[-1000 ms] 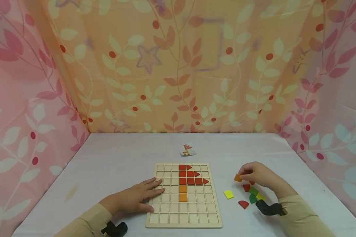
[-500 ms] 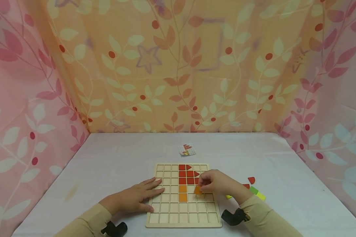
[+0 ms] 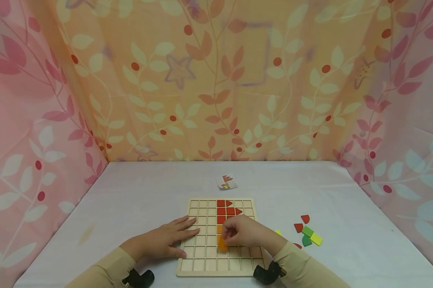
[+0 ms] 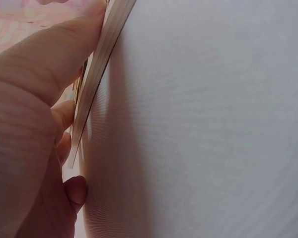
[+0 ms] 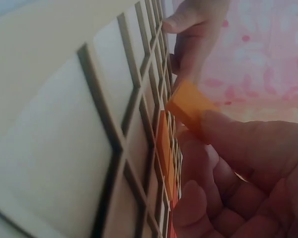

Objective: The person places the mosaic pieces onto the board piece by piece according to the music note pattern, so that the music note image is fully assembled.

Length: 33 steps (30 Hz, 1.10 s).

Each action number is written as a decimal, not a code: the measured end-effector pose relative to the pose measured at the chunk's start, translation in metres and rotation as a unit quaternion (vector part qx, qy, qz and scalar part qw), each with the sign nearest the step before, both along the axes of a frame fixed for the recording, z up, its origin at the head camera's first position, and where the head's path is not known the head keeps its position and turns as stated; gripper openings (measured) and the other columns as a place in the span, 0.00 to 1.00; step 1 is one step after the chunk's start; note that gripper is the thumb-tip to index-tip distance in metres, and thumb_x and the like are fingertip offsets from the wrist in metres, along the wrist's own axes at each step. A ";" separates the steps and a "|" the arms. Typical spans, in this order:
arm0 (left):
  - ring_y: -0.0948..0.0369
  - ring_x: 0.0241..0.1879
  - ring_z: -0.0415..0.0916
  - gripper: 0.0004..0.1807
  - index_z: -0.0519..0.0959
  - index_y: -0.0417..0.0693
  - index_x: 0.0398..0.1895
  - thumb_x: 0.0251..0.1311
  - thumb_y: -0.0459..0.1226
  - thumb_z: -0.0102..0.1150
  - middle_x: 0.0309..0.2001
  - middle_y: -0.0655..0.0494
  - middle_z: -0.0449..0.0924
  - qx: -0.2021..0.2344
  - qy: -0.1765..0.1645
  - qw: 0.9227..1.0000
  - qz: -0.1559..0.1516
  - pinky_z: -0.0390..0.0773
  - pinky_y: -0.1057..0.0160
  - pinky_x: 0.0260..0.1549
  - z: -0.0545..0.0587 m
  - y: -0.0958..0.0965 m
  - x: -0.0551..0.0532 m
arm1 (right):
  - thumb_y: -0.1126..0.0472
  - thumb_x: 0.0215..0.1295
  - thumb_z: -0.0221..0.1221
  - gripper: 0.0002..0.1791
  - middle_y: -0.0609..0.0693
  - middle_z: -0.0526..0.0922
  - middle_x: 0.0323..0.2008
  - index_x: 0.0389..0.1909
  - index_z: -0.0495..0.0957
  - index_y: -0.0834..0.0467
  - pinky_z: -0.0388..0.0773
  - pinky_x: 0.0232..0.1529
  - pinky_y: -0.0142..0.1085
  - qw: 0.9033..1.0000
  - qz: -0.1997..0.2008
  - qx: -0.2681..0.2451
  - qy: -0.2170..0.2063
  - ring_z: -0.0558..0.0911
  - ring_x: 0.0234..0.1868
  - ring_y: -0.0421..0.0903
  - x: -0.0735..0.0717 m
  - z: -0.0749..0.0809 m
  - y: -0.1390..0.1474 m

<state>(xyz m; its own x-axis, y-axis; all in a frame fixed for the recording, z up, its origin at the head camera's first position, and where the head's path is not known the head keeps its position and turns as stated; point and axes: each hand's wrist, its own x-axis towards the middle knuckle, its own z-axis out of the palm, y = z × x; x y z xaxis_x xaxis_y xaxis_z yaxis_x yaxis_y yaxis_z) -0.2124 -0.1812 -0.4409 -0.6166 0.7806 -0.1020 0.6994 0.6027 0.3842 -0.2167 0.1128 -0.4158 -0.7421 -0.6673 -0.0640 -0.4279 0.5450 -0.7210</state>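
My right hand [image 3: 248, 233] pinches an orange square tile [image 5: 189, 105] between thumb and fingers. It holds the tile just above the wooden grid board [image 3: 211, 265], tilted and apart from the surface in the right wrist view. Below the tile's spot, orange tiles [image 5: 164, 144] sit in the grid column, partly hidden by my hand in the head view. Red squares [image 3: 221, 203] and red pointed tiles [image 3: 239, 211] fill cells in the upper rows. Spread over the board's left edge, my left hand [image 3: 164, 240] rests with straight fingers, its thumb [image 4: 54, 54] against the rim.
Right of the board lie loose tiles: red rounded pieces [image 3: 305, 219], a light green square [image 3: 307, 231], a yellow square [image 3: 316, 239] and a dark green piece [image 3: 306, 241]. A small pattern card [image 3: 226, 181] lies behind the board. Patterned curtains [image 3: 216, 100] enclose the white table.
My right hand has carried the orange tile leftward from the loose pieces to above the board's orange column. My left hand has stayed at the board's left edge.
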 end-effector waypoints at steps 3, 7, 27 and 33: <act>0.48 0.70 0.39 0.38 0.53 0.66 0.70 0.56 0.63 0.46 0.72 0.56 0.44 -0.002 -0.003 1.000 0.001 0.54 0.40 0.58 0.001 0.000 0.001 | 0.65 0.51 0.66 0.08 0.38 0.75 0.21 0.22 0.76 0.51 0.73 0.27 0.28 1.000 0.000 0.006 0.005 0.73 0.23 0.34 0.002 -0.001 -0.002; 0.48 0.70 0.39 0.38 0.53 0.67 0.70 0.56 0.62 0.46 0.72 0.56 0.44 -0.003 -0.009 1.000 0.006 0.53 0.39 0.58 0.003 0.001 0.001 | 0.65 0.51 0.65 0.09 0.37 0.73 0.20 0.21 0.75 0.51 0.72 0.27 0.27 1.000 0.001 0.021 0.020 0.72 0.23 0.33 0.005 -0.002 -0.004; 0.49 0.70 0.39 0.38 0.53 0.67 0.70 0.55 0.63 0.46 0.72 0.56 0.43 -0.003 -0.001 1.000 0.005 0.54 0.40 0.59 0.001 0.000 0.000 | 0.64 0.50 0.67 0.10 0.35 0.73 0.18 0.16 0.78 0.49 0.70 0.25 0.26 0.997 -0.008 0.063 0.050 0.70 0.22 0.30 0.012 -0.001 -0.013; 0.50 0.70 0.38 0.39 0.52 0.68 0.70 0.55 0.63 0.46 0.72 0.58 0.42 -0.003 -0.011 1.000 0.012 0.54 0.39 0.58 0.000 0.000 0.000 | 0.65 0.49 0.67 0.09 0.35 0.74 0.20 0.17 0.79 0.50 0.71 0.27 0.25 0.996 -0.003 0.062 0.056 0.71 0.24 0.31 0.012 -0.002 -0.012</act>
